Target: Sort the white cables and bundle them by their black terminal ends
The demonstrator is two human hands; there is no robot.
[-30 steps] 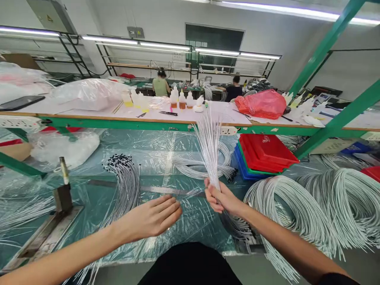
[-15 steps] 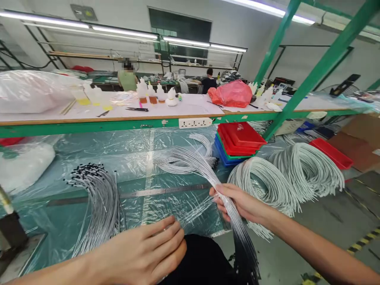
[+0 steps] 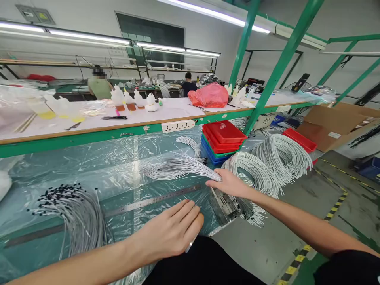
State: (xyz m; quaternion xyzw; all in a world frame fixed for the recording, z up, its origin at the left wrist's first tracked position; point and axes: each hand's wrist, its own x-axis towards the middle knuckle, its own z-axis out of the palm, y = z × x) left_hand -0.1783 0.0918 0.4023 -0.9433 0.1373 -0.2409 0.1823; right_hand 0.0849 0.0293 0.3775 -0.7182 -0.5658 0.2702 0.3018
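Note:
My right hand point(image 3: 230, 183) is closed around a bundle of thin grey-white cables point(image 3: 196, 166). Fanned strands stretch left from the fist over the plastic-covered bench, and some dark-tipped ends show below the wrist. My left hand point(image 3: 181, 225) hovers over the bench's front edge with its fingers curled in. A small shiny sliver point(image 3: 190, 245) pokes out beneath those fingers; what it belongs to is hidden. To the left lies a thick bunch of cables with black tips point(image 3: 80, 217). Between the two, a steel ruler point(image 3: 157, 201) lies flat. A metal fixture point(image 3: 224, 206) sits below my right hand.
Stacked red, green and blue trays point(image 3: 222, 138) stand behind my right hand. Coiled white cables point(image 3: 255, 170) hang over the bench's right end. A raised shelf with a power strip point(image 3: 178, 126) crosses behind, carrying bottles and a red bag point(image 3: 209, 95). Two people sit farther back.
My right hand has swung the cable bundle to a flatter angle, so its dark end no longer hangs in front. The metal fixture has come into sight. My left hand's fingers have curled tighter.

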